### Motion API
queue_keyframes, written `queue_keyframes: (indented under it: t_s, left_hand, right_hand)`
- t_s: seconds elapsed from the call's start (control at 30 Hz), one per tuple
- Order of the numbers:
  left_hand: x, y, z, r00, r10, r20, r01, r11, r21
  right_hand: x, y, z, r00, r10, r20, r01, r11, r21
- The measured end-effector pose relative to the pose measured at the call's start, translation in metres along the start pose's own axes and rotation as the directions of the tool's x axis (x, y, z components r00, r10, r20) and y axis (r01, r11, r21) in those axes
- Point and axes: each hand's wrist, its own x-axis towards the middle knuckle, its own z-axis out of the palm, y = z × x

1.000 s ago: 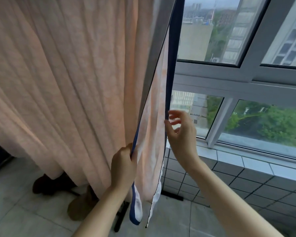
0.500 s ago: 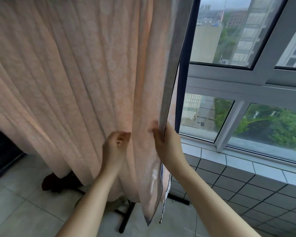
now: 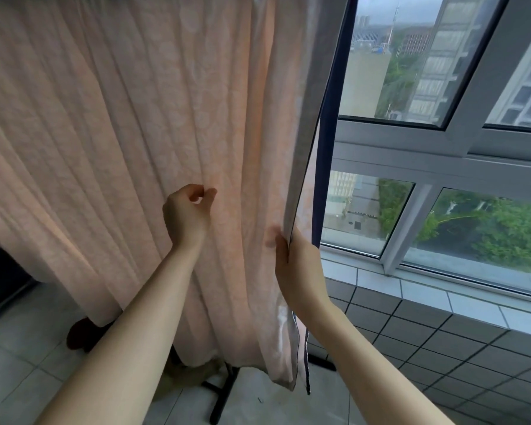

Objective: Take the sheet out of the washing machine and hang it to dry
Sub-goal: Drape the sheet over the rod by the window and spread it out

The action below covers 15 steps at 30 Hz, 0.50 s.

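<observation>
A pale pink patterned sheet [image 3: 111, 142] hangs in long folds from above and fills the left and middle of the view. Its right edge carries a grey band and a dark blue border [image 3: 325, 154]. My left hand [image 3: 187, 214] is in front of the sheet, thumb and fingers curled loosely together with nothing clearly held. My right hand [image 3: 292, 256] grips the sheet's grey right edge, with the fingers hidden behind the cloth. The rail the sheet hangs from is out of view.
The black foot of a drying rack [image 3: 224, 391] stands on the tiled floor under the sheet. Brown shoes [image 3: 82, 334] sit by the hem at the left. A grey-tiled low wall [image 3: 442, 342] and large windows [image 3: 396, 62] close off the right side.
My left hand let go of the blue-bordered edge and rose in front of the sheet. My right hand took hold of the grey edge; the sheet now hangs flatter.
</observation>
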Motion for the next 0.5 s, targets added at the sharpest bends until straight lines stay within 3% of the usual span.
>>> queue_keyframes:
  t_s: [0.27, 0.5]
  left_hand:
    - [-0.021, -0.024, -0.004, 0.998, 0.058, -0.013, -0.056, 0.995, 0.079]
    - [-0.041, -0.059, -0.011, 0.999, 0.024, 0.046, -0.028, 0.995, 0.092]
  right_hand:
    - [-0.001, 0.012, 0.004, 0.999, 0.032, 0.005, -0.03, 0.975, -0.222]
    - [-0.016, 0.044, 0.025, 0.991, 0.134, 0.025, -0.126, 0.968, -0.216]
